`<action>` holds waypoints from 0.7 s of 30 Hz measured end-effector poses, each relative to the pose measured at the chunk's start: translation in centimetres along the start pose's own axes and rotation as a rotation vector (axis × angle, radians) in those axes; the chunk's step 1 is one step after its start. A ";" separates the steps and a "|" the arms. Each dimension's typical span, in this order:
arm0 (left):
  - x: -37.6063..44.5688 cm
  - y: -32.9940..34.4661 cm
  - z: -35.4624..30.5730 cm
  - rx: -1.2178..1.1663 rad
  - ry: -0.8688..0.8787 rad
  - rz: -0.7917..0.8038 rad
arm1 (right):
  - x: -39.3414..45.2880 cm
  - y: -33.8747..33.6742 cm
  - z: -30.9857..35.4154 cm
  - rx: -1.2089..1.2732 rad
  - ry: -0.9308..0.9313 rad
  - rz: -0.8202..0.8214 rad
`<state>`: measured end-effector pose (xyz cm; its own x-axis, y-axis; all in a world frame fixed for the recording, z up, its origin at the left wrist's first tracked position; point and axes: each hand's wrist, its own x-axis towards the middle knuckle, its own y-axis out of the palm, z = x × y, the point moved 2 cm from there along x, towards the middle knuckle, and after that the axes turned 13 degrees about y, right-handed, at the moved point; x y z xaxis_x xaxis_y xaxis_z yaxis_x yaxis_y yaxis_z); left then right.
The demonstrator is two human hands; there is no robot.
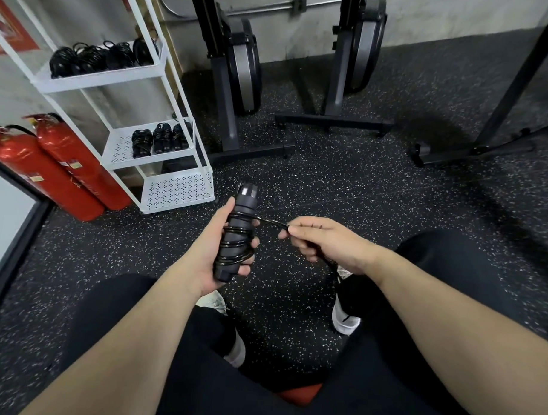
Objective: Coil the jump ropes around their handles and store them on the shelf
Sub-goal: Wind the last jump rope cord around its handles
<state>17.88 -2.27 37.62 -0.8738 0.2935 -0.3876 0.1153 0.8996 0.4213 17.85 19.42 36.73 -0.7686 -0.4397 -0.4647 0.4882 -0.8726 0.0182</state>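
1. The speckled black rubber floor (345, 185) spreads under everything; two upright black exercise machines (237, 66) stand on it beyond the hands, against the wall.
2. A white three-tier shelf (165, 79) stands up and to the left of the grip. Its top tier holds about four coiled black ropes (101, 57), its middle tier three more bundles (161, 139); the perforated bottom tier sits nearest the hands.
3. Two red fire extinguishers (55, 168) lean left of the shelf, far left of the grip.
4. The person sits with dark-trousered legs (444, 275) apart and two white shoes (345, 318) below the hands.
5. The left hand (209, 258) is wrapped round the black jump rope handles (237, 234), held together and tilted upright, silver collar at the top; several glossy black loops already circle them.
6. The right hand (324, 243), just right of the handles, pinches the thin black rope (270, 222) between thumb and forefinger, stretched taut to the bundle; the slack drops away beneath that hand.
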 end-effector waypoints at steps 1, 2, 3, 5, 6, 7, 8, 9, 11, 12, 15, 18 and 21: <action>0.0 0.1 0.0 -0.031 -0.009 0.023 | 0.0 -0.1 0.0 -0.003 -0.004 -0.007; 0.0 0.3 0.0 -0.058 -0.017 0.044 | 0.0 -0.1 -0.1 -0.028 -0.005 -0.022; -0.1 0.3 -0.1 -0.082 -0.028 0.067 | 0.0 -0.2 -0.1 -0.074 -0.002 -0.045; -0.3 0.3 -0.1 -0.117 -0.050 0.123 | -0.2 -0.3 0.0 -0.197 0.034 -0.137; -0.4 0.2 -0.1 -0.115 -0.056 0.157 | -0.2 -0.5 0.0 -0.243 0.070 -0.209; -0.5 0.1 -0.1 -0.094 -0.062 0.190 | -0.2 -0.8 0.0 -0.273 0.102 -0.283; -0.6 0.1 0.0 -0.063 -0.071 0.223 | -0.1 -1.0 0.0 -0.288 0.123 -0.343; -0.6 0.0 0.1 -0.029 -0.083 0.254 | 0.1 -1.3 -0.1 -0.288 0.132 -0.374; -0.7 0.2 0.3 0.014 -0.098 0.306 | 0.3 -1.4 -0.2 -0.224 0.149 -0.326; -0.7 0.2 0.3 0.020 -0.095 0.315 | 0.3 -1.4 -0.3 -0.167 0.159 -0.262; -0.5 -0.2 -0.1 -0.055 -0.055 0.270 | 0.5 -1.5 -0.4 0.079 0.134 -0.064; -0.4 -0.6 -0.4 -0.129 -0.038 0.264 | 0.5 -1.8 -0.3 0.174 0.110 -0.037; -0.6 -0.2 -0.1 0.019 -0.077 0.377 | 0.6 -1.6 -0.6 0.021 0.196 -0.191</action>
<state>18.34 -2.68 37.89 -0.7305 0.6275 -0.2695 0.4311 0.7297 0.5307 16.84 20.65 35.84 -0.7501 -0.2190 -0.6240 0.3322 -0.9407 -0.0691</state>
